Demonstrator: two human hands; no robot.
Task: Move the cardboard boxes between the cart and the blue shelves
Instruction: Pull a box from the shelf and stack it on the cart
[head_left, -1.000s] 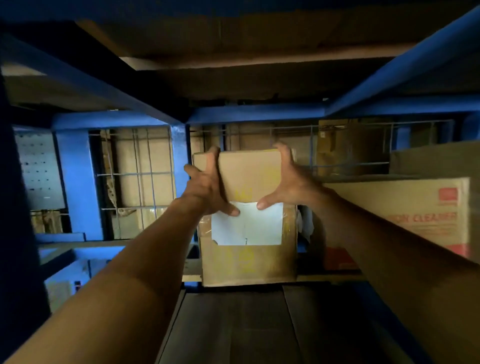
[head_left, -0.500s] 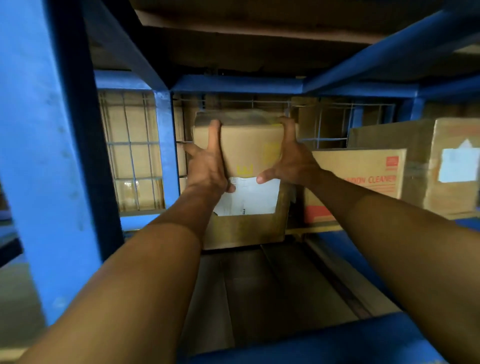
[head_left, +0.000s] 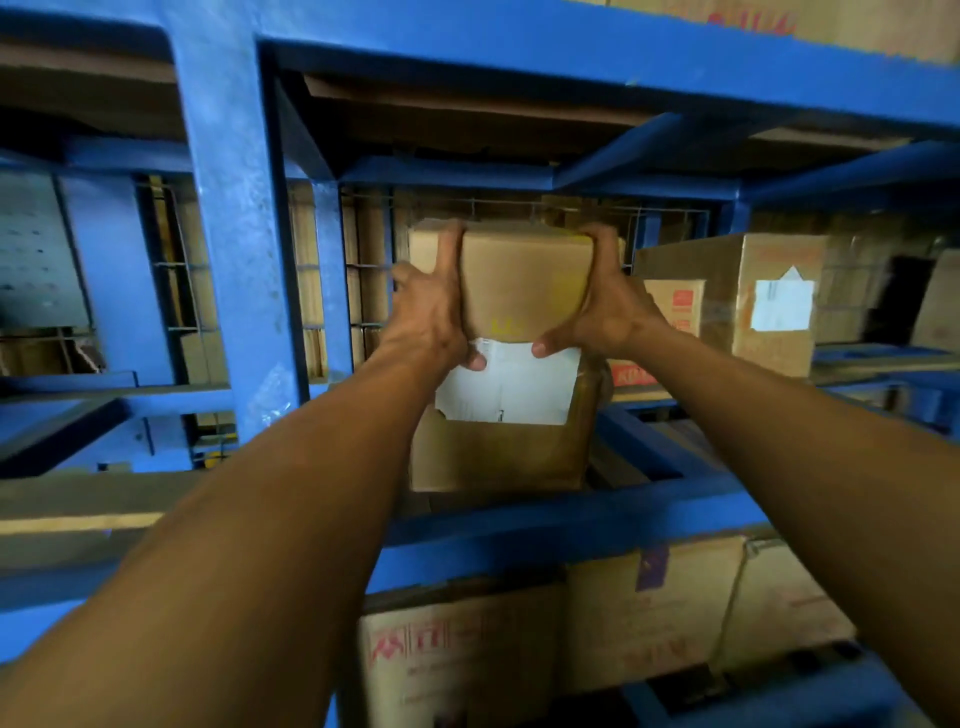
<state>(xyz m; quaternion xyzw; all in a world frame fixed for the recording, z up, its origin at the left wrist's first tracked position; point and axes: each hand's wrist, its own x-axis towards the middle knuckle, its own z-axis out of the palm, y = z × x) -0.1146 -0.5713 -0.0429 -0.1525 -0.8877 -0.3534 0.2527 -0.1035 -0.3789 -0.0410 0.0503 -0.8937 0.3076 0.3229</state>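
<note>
- Now both hands are drawing the tall brown cardboard box with the white paper label (head_left: 519, 291) forward. A second ago it was standing deep in the bay with bare shelf boards in front of it. At this moment its lower edge is sitting just behind the front beam of the blue metal shelves (head_left: 571, 514).
- The left hand (head_left: 431, 312) is gripping the box's left side, its fingers (head_left: 449, 244) curling over the top edge and its thumb pressing the front face at the label's top edge. The right hand (head_left: 608, 306) is mirroring this on the right side. That hold is looking the same as a second ago.
- The view is also pulling back out of the bay. The blue upright post (head_left: 234, 260) and the lower tier's brown boxes with red print (head_left: 457, 654) are now showing, which they were not a second ago.
- Whether the box is sliding on the boards or hanging clear of them, I cannot tell, because the beam is hiding its underside.
- The neighbouring brown box with a white sticker (head_left: 769, 306), toward the shelf's right end, is staying put.
- Judging from this, the box is coming off the shelves and heading for the cart, which is not in view. The next demand is getting its base over the front beam without catching.
</note>
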